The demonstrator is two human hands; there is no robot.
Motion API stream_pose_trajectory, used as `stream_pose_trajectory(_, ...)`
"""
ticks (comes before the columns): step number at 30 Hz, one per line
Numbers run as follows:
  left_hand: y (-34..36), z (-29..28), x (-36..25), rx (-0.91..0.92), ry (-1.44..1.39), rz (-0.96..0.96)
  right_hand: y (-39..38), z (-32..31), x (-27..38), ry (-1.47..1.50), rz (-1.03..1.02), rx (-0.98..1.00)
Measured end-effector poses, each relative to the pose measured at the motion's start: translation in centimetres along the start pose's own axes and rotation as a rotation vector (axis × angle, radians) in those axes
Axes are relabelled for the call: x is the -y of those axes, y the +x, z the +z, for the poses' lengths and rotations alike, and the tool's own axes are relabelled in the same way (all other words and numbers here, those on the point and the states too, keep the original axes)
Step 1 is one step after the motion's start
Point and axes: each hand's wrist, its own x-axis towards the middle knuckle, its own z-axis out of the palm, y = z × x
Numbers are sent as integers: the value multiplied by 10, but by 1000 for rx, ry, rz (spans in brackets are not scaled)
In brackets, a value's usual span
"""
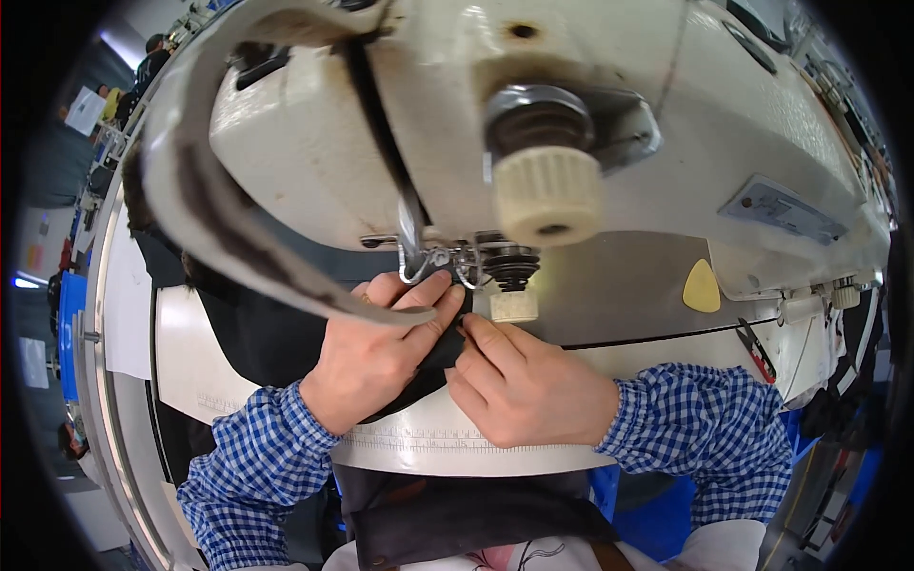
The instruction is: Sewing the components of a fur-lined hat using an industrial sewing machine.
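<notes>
Black fabric (pixel 271 333) lies on the bed of a white sewing machine (pixel 314 143), beneath the needle area. My left hand (pixel 367 357) rests on this fabric with bent fingers, gripping it close to the presser foot; the foot itself is mostly hidden. Right beside it, my right hand (pixel 524 381) pinches the fabric's right edge between thumb and index finger, the other fingers curled under. A cream tension knob (pixel 515 305) is just above the right hand. The left fingertips are partly covered by a curved pale strip (pixel 224 219) hanging from the machine head.
A yellow rounded-triangle piece (pixel 702 286) lies on the grey machine plate. Red-handled thread snips (pixel 756 350) are at the right. A printed ruler scale (pixel 428 441) runs along the table's front edge. At the far left, a metal rail (pixel 103 381) borders the table.
</notes>
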Motion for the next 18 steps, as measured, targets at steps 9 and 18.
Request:
stream_pose_trajectory(9,2,0,9,154,89,0,5,12,6,-126,7,5)
stream_pose_trajectory(18,13,-17,8,186,156,-13,14,17,11,-86,41,-89)
